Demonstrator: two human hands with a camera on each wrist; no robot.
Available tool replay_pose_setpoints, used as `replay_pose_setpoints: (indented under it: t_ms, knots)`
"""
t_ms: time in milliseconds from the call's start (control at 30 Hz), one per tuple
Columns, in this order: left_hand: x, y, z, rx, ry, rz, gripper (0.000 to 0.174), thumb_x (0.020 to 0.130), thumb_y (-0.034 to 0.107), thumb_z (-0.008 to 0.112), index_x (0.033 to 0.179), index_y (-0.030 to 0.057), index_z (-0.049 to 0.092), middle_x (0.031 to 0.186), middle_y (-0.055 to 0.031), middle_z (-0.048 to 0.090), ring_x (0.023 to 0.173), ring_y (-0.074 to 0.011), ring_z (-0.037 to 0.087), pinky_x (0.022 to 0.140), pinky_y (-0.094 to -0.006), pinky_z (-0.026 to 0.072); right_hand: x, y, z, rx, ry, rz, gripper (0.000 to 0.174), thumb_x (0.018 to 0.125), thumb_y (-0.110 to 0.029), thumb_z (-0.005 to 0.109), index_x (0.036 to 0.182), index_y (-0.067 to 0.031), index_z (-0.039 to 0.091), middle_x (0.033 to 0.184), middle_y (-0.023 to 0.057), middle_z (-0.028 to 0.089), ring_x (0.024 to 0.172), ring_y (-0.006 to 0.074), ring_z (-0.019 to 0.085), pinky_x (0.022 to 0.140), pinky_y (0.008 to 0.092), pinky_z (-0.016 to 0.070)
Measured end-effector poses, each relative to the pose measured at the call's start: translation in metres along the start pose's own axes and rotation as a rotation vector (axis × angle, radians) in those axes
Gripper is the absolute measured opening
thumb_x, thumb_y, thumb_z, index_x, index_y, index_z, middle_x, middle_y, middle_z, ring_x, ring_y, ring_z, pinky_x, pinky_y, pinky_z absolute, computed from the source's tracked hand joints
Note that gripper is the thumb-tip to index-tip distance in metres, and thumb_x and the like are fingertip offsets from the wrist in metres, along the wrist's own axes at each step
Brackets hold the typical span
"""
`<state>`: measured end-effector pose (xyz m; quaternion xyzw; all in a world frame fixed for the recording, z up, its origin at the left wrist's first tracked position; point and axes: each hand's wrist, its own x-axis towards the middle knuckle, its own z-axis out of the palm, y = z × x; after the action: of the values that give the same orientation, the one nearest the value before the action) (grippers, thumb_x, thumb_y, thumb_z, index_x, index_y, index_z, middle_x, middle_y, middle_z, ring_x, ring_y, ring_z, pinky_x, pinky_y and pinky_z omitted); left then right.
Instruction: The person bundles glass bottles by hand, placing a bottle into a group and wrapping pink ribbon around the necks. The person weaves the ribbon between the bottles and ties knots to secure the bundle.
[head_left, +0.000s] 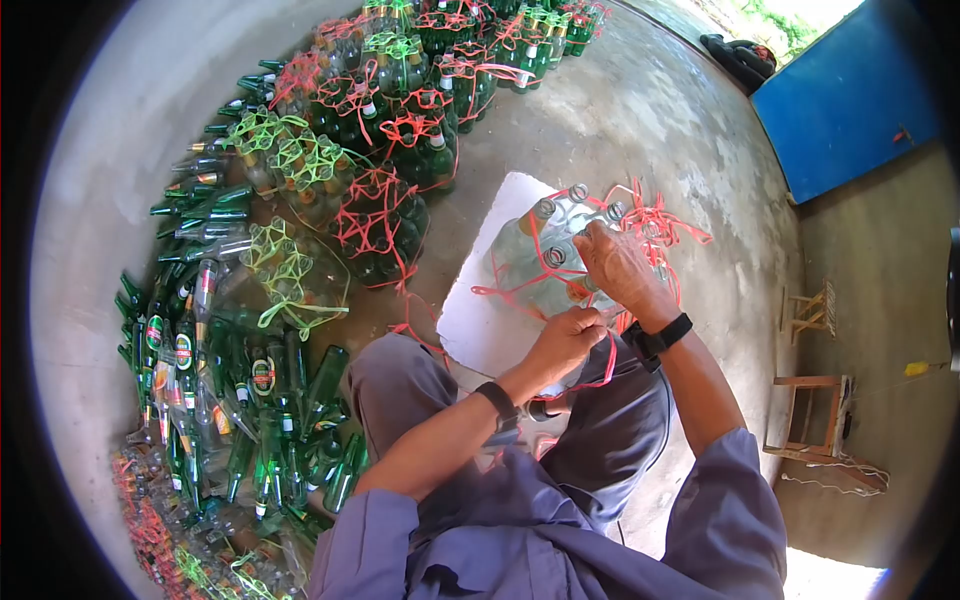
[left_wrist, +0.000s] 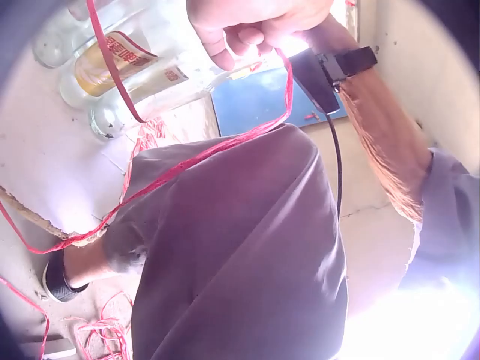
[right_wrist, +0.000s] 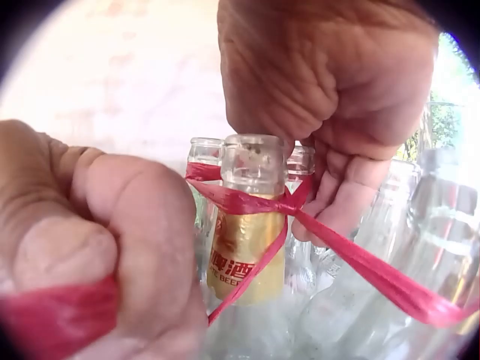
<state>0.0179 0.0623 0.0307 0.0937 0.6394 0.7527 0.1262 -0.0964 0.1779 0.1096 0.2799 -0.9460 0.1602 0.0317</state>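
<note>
In the head view my left hand (head_left: 565, 345) pinches a red plastic strap (head_left: 612, 362), whose loose tail hangs over my knee. That strap (right_wrist: 64, 309) shows under the left thumb in the right wrist view. My right hand (right_wrist: 330, 86) reaches down over a group of clear glass bottles (head_left: 520, 255), fingers curled at the strap beside a bottle neck, fingertips partly hidden. A gold-labelled bottle (right_wrist: 251, 225) stands in front of those fingers, with strap wrapped around its neck and knotted at the side. The left hand (left_wrist: 251, 30) is at the top of the left wrist view.
The bottles stand on a white board (head_left: 480, 320) before my knees. A tangle of red strap (head_left: 655, 225) lies beyond them. Strapped bottle bundles (head_left: 380, 230) and loose green bottles (head_left: 265, 400) fill the left side. A wooden stool (head_left: 815, 415) is at right, a blue door (head_left: 850, 105) behind.
</note>
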Motion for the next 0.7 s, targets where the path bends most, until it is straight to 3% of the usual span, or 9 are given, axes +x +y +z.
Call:
replay_pose_setpoints:
  t_ms: [67, 133, 300, 367, 400, 467, 600, 667, 700]
  knots:
    - [0.000, -0.001, -0.001, -0.013, -0.016, 0.023, 0.014, 0.097, 0.013, 0.062, 0.096, -0.0015, 0.064, 0.090, -0.0055, 0.060, 0.085, -0.0142, 0.055, 0.078, -0.0321, 0.0461, 0.001, -0.001, -0.005, 0.004, -0.028, -0.023, 0.032, 0.100, -0.025, 0.060, 0.093, 0.0036, 0.049, 0.067, 0.0280, 0.058, 0.068, 0.0489, 0.061, 0.060, 0.0556, 0.0440]
    - [-0.001, -0.002, 0.000, 0.007, -0.024, 0.028, 0.014, 0.097, 0.012, 0.062, 0.095, -0.0013, 0.064, 0.089, -0.0051, 0.061, 0.084, -0.0140, 0.055, 0.078, -0.0322, 0.0463, 0.003, -0.002, -0.011, 0.009, -0.140, 0.011, 0.034, 0.099, -0.024, 0.060, 0.088, 0.0057, 0.049, 0.068, 0.0284, 0.058, 0.070, 0.0485, 0.061, 0.061, 0.0568, 0.0438]
    - [0.000, -0.015, 0.009, 0.096, -0.037, 0.132, 0.013, 0.097, 0.012, 0.062, 0.094, -0.0010, 0.062, 0.085, -0.0043, 0.061, 0.081, -0.0131, 0.056, 0.077, -0.0320, 0.0468, 0.009, 0.005, -0.007, -0.031, -0.207, 0.033, 0.039, 0.095, -0.026, 0.060, 0.080, 0.0092, 0.056, 0.074, 0.0309, 0.061, 0.075, 0.0481, 0.063, 0.068, 0.0561, 0.0474]
    - [-0.003, -0.007, 0.009, 0.039, -0.018, 0.131, 0.009, 0.094, 0.007, 0.063, 0.093, -0.0016, 0.061, 0.082, -0.0121, 0.059, 0.081, -0.0222, 0.057, 0.079, -0.0369, 0.0467, 0.012, 0.006, -0.005, -0.005, -0.231, 0.082, 0.040, 0.094, -0.027, 0.061, 0.078, 0.0101, 0.058, 0.076, 0.0316, 0.062, 0.076, 0.0480, 0.064, 0.069, 0.0554, 0.0486]
    - [-0.003, -0.009, 0.009, 0.038, -0.016, 0.132, 0.009, 0.094, 0.007, 0.063, 0.093, -0.0016, 0.061, 0.082, -0.0121, 0.059, 0.081, -0.0222, 0.057, 0.079, -0.0369, 0.0467, 0.013, 0.004, -0.006, 0.001, -0.258, 0.135, 0.041, 0.093, -0.027, 0.062, 0.077, 0.0105, 0.059, 0.077, 0.0322, 0.062, 0.077, 0.0481, 0.064, 0.070, 0.0547, 0.0494]
    - [-0.002, -0.012, 0.009, -0.006, -0.053, 0.133, 0.013, 0.098, 0.012, 0.061, 0.093, 0.0005, 0.061, 0.082, -0.0022, 0.057, 0.079, -0.0114, 0.053, 0.074, -0.0307, 0.0461, 0.016, 0.003, -0.006, 0.002, -0.288, 0.184, 0.042, 0.091, -0.028, 0.062, 0.077, 0.0109, 0.061, 0.078, 0.0328, 0.063, 0.078, 0.0482, 0.065, 0.070, 0.0540, 0.0503]
    - [-0.010, 0.000, 0.009, -0.087, -0.039, 0.067, 0.014, 0.099, 0.013, 0.060, 0.092, 0.0008, 0.060, 0.081, -0.0015, 0.056, 0.079, -0.0108, 0.052, 0.073, -0.0303, 0.0454, 0.017, 0.002, -0.002, -0.019, -0.288, 0.257, 0.042, 0.090, -0.028, 0.062, 0.076, 0.0118, 0.059, 0.079, 0.0341, 0.063, 0.077, 0.0486, 0.065, 0.070, 0.0539, 0.0506]
    - [-0.014, 0.003, 0.008, -0.198, -0.069, -0.102, 0.015, 0.100, 0.013, 0.059, 0.092, 0.0003, 0.059, 0.081, -0.0017, 0.056, 0.078, -0.0108, 0.052, 0.072, -0.0306, 0.0450, 0.017, 0.001, -0.001, -0.022, -0.287, 0.294, 0.043, 0.089, -0.028, 0.062, 0.075, 0.0121, 0.059, 0.079, 0.0348, 0.063, 0.078, 0.0488, 0.066, 0.070, 0.0540, 0.0508]
    - [-0.016, 0.005, 0.009, -0.199, -0.070, -0.101, 0.015, 0.100, 0.013, 0.059, 0.092, 0.0003, 0.059, 0.081, -0.0017, 0.056, 0.078, -0.0108, 0.052, 0.072, -0.0306, 0.0450, 0.018, 0.002, 0.001, -0.025, -0.269, 0.320, 0.042, 0.088, -0.028, 0.062, 0.075, 0.0123, 0.059, 0.079, 0.0353, 0.063, 0.078, 0.0493, 0.066, 0.071, 0.0544, 0.0509]
